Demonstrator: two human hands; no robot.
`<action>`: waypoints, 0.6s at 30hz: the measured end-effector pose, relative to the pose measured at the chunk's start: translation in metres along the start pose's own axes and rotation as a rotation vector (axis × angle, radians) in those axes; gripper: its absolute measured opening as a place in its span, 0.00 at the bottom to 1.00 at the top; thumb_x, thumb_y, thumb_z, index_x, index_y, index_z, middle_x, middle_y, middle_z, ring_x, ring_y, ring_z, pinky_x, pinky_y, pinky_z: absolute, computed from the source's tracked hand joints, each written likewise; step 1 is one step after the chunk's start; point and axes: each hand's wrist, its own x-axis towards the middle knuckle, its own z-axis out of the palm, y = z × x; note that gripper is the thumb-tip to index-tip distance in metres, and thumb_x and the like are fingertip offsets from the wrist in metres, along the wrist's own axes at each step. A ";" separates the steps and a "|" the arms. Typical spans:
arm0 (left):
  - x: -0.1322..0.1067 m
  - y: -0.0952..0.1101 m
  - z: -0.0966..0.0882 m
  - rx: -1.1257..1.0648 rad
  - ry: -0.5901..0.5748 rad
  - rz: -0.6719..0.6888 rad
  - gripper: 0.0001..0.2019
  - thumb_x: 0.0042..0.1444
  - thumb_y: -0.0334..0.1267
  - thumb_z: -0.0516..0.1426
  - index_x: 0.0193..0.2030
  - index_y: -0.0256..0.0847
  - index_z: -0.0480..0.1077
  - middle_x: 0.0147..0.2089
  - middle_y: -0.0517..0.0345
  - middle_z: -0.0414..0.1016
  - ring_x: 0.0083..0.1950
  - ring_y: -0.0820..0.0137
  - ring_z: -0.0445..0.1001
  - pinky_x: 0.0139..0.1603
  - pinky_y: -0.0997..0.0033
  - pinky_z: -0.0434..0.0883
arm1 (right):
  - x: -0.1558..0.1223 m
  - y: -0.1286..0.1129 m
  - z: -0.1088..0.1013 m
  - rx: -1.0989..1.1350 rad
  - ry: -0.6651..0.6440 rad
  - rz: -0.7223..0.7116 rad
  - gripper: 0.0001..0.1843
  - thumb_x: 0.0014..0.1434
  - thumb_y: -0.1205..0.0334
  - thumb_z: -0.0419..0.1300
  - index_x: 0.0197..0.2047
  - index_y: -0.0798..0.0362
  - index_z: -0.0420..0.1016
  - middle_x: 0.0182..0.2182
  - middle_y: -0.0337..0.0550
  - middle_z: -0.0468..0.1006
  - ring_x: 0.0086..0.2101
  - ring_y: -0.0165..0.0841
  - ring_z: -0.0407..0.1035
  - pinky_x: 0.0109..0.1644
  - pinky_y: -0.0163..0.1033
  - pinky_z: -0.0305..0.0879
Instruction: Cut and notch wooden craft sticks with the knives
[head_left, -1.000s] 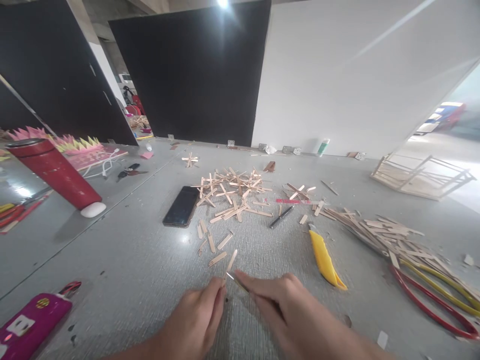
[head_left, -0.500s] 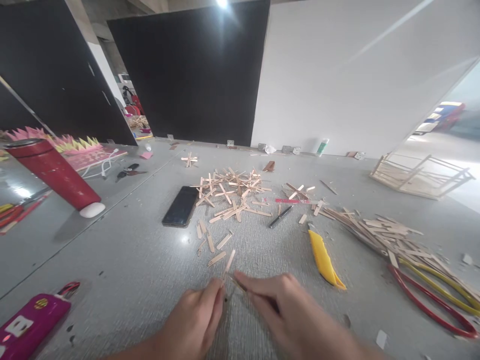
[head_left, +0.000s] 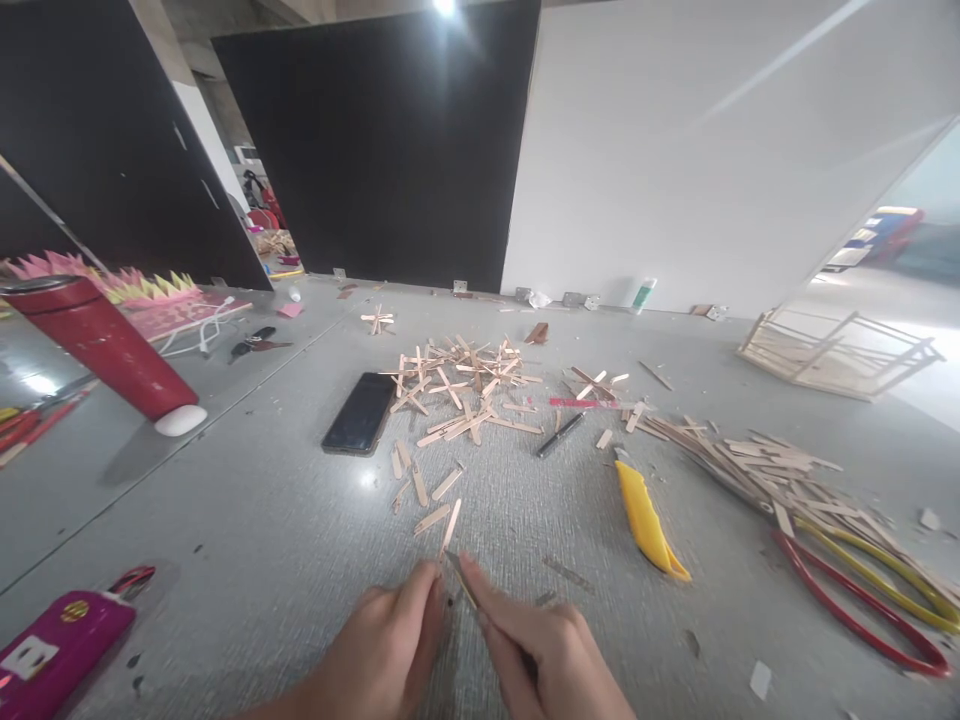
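My left hand (head_left: pixel 394 630) is closed on a small wooden craft stick (head_left: pixel 451 525), whose far end points up and away from the fingers. My right hand (head_left: pixel 544 640) grips a thin, flat blade (head_left: pixel 458 572), with the index finger stretched along it. The blade's tip meets the stick just ahead of my left fingertips. Its back end is hidden in my right palm. Beyond the hands lie loose short stick pieces (head_left: pixel 432 519). A yellow utility knife (head_left: pixel 643 515) rests on the table to the right.
Farther back is a pile of glued stick shapes (head_left: pixel 480 370), beside a black phone (head_left: pixel 360 413) and a pen (head_left: pixel 561 435). Red-and-yellow-handled cutters (head_left: pixel 862 600) and more sticks (head_left: pixel 795 470) lie right. A red bottle (head_left: pixel 105 345) and a purple device (head_left: pixel 64 650) are left.
My right hand has shifted left and closer to me, drawing the blade against the stick. The stick and my left hand have moved slightly left.
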 end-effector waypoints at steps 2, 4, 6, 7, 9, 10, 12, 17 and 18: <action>0.000 -0.001 0.000 -0.034 -0.013 -0.020 0.11 0.71 0.35 0.45 0.34 0.46 0.56 0.22 0.70 0.54 0.20 0.73 0.53 0.23 0.73 0.53 | -0.001 0.002 -0.001 0.012 -0.021 -0.026 0.29 0.72 0.56 0.48 0.69 0.61 0.70 0.20 0.29 0.48 0.22 0.27 0.44 0.27 0.29 0.60; 0.001 0.000 -0.001 -0.084 -0.038 -0.068 0.12 0.72 0.38 0.44 0.33 0.46 0.56 0.21 0.71 0.54 0.19 0.74 0.53 0.23 0.74 0.53 | 0.001 0.000 -0.007 0.019 -0.044 -0.060 0.29 0.71 0.58 0.49 0.70 0.60 0.69 0.21 0.29 0.48 0.21 0.27 0.43 0.27 0.30 0.61; 0.003 0.003 -0.003 -0.116 -0.038 -0.099 0.13 0.73 0.41 0.43 0.33 0.46 0.55 0.21 0.71 0.54 0.19 0.74 0.54 0.22 0.74 0.53 | 0.004 -0.002 -0.014 -0.010 -0.048 -0.079 0.28 0.70 0.60 0.49 0.69 0.58 0.69 0.20 0.29 0.51 0.21 0.27 0.45 0.28 0.31 0.61; 0.004 0.005 -0.004 -0.123 -0.031 -0.106 0.14 0.73 0.42 0.43 0.34 0.46 0.55 0.21 0.71 0.54 0.19 0.74 0.55 0.22 0.74 0.54 | 0.006 -0.003 -0.018 -0.033 -0.049 -0.081 0.28 0.70 0.60 0.49 0.69 0.57 0.70 0.20 0.29 0.52 0.21 0.28 0.46 0.28 0.32 0.62; 0.006 0.008 -0.007 -0.121 -0.007 -0.101 0.13 0.73 0.41 0.43 0.34 0.46 0.56 0.22 0.70 0.55 0.20 0.73 0.57 0.24 0.74 0.55 | 0.009 -0.004 -0.024 -0.078 -0.042 -0.078 0.27 0.70 0.61 0.48 0.68 0.55 0.72 0.19 0.30 0.54 0.20 0.28 0.47 0.29 0.33 0.62; 0.008 0.009 -0.008 -0.118 0.001 -0.095 0.14 0.73 0.41 0.43 0.33 0.46 0.56 0.22 0.69 0.56 0.20 0.73 0.57 0.24 0.74 0.56 | 0.011 -0.004 -0.026 -0.094 -0.045 -0.079 0.27 0.70 0.61 0.48 0.67 0.54 0.73 0.18 0.30 0.55 0.20 0.28 0.48 0.29 0.33 0.62; 0.011 0.011 -0.011 -0.122 0.009 -0.089 0.15 0.73 0.42 0.44 0.32 0.45 0.57 0.23 0.68 0.57 0.21 0.74 0.58 0.26 0.75 0.57 | 0.014 -0.004 -0.031 -0.105 -0.043 -0.093 0.25 0.71 0.61 0.48 0.65 0.51 0.75 0.19 0.31 0.58 0.21 0.28 0.49 0.30 0.33 0.62; 0.017 0.012 -0.016 -0.228 0.000 -0.113 0.19 0.74 0.45 0.45 0.31 0.42 0.63 0.23 0.65 0.62 0.22 0.74 0.62 0.26 0.77 0.60 | 0.022 -0.006 -0.040 -0.075 -0.062 -0.150 0.22 0.72 0.62 0.46 0.61 0.49 0.76 0.18 0.31 0.64 0.20 0.29 0.60 0.31 0.32 0.64; 0.018 0.012 -0.017 -0.255 -0.005 -0.121 0.19 0.74 0.46 0.46 0.31 0.42 0.64 0.23 0.65 0.63 0.22 0.74 0.62 0.25 0.78 0.60 | 0.023 -0.006 -0.042 -0.083 -0.062 -0.154 0.22 0.72 0.62 0.46 0.61 0.49 0.75 0.18 0.32 0.66 0.21 0.30 0.63 0.32 0.33 0.65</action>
